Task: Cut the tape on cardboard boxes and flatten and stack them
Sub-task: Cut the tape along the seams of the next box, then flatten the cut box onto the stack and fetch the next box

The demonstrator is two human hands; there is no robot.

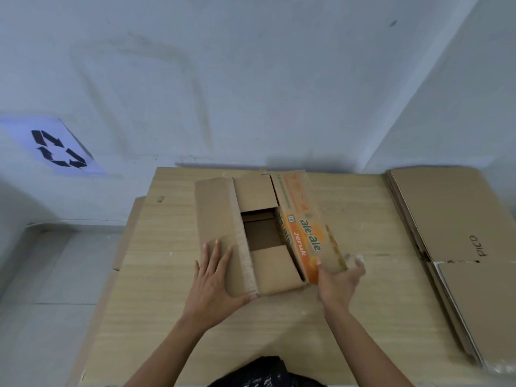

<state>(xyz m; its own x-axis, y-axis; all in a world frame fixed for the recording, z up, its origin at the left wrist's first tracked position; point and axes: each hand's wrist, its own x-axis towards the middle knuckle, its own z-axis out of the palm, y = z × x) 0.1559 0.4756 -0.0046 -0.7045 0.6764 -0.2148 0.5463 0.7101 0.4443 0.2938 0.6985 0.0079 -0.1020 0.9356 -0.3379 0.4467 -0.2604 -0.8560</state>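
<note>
A brown cardboard box point(259, 196) sits on the wooden table point(363, 219), its top flaps spread apart and its inside visible. The left flap point(215, 213) lies flat, with torn tape along its inner edge. The right flap point(307, 219) is printed orange with "alé-alé Jeruk" and stands tilted up. My left hand point(212, 277) presses flat on the near end of the left flap, fingers spread. My right hand point(339, 280) holds the near end of the orange flap, thumb on its printed face. No cutter is in view.
A stack of flattened cardboard boxes point(452, 236), the top one marked "PICO", lies on the right of the table. More cardboard point(125, 236) sticks out under the table's left edge. A recycling sign point(55, 148) hangs on the white wall behind.
</note>
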